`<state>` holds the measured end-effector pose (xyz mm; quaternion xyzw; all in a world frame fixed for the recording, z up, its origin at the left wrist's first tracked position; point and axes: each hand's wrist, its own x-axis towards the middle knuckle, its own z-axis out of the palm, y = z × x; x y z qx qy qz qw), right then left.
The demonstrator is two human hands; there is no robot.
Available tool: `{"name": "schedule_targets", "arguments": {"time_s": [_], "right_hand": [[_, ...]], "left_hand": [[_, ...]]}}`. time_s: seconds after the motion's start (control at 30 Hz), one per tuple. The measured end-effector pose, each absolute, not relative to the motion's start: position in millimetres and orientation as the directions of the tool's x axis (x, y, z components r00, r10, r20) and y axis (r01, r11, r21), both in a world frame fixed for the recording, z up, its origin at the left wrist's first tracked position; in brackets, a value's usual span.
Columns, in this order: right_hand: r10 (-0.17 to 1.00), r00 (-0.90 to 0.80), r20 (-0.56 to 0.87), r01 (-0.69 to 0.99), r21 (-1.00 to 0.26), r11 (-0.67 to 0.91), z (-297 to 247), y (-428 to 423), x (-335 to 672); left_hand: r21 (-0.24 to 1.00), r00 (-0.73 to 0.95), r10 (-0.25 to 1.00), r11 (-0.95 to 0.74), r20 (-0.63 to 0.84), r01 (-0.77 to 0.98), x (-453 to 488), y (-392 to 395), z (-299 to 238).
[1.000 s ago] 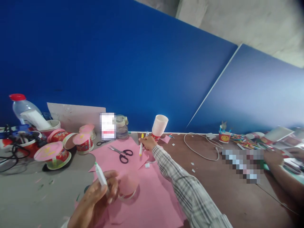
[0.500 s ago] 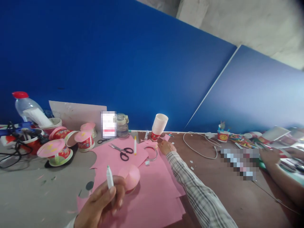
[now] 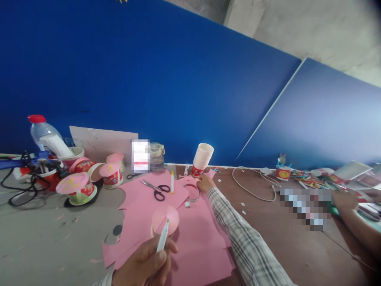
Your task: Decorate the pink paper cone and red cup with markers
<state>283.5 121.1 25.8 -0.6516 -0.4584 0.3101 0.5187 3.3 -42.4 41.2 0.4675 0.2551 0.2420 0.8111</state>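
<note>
My left hand (image 3: 143, 264) is closed around a white marker (image 3: 162, 237) whose green tip points up. Just beyond it, a round pink paper piece (image 3: 171, 212) tops a paper cup, mostly hidden, on the pink paper sheet (image 3: 199, 234). My right hand (image 3: 207, 183) reaches to the sheet's far edge, beside a tape roll (image 3: 199, 195) and the foot of a stack of paper cups (image 3: 203, 155); its fingers are bent together, and whatever they pinch is too small to tell. Black-handled scissors (image 3: 157, 190) and a yellow-capped marker (image 3: 172, 182) lie on the paper.
Pink-topped paper cups (image 3: 111, 174) stand at the left, near a bottle with a red cap (image 3: 37, 119). A glass jar (image 3: 156, 159) and a glue stick (image 3: 186, 170) are along the blue partition (image 3: 166, 91). A white cable (image 3: 253, 194) lies right; another person's hand (image 3: 345, 198) works at far right.
My left hand has shifted right with the marker, which now overlaps the round pink piece. My right hand has moved slightly left, closer to the tape roll. The view has turned a little left.
</note>
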Motion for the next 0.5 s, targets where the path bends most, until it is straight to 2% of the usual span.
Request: {"name": "schedule_targets", "arguments": {"time_s": [0.1, 0.2, 0.43, 0.5], "right_hand": [[0.93, 0.359, -0.079, 0.185, -0.971, -0.154, 37, 111, 283], [0.952, 0.264, -0.156, 0.068, -0.981, -0.18, 50, 89, 268], [0.99, -0.091, -0.105, -0.216, -0.969, -0.122, 70, 7, 204], [0.986, -0.147, -0.083, -0.275, -0.954, -0.121, 72, -6, 193]], "left_hand": [[0.879, 0.746, 0.637, 0.451, -0.193, -0.158, 5, -42, 39], [0.878, 0.745, 0.631, 0.46, -0.215, -0.136, 7, -43, 39], [0.86, 0.77, 0.578, 0.504, -0.27, -0.077, 10, -46, 44], [0.857, 0.777, 0.57, 0.509, -0.268, -0.077, 11, -46, 46]]}}
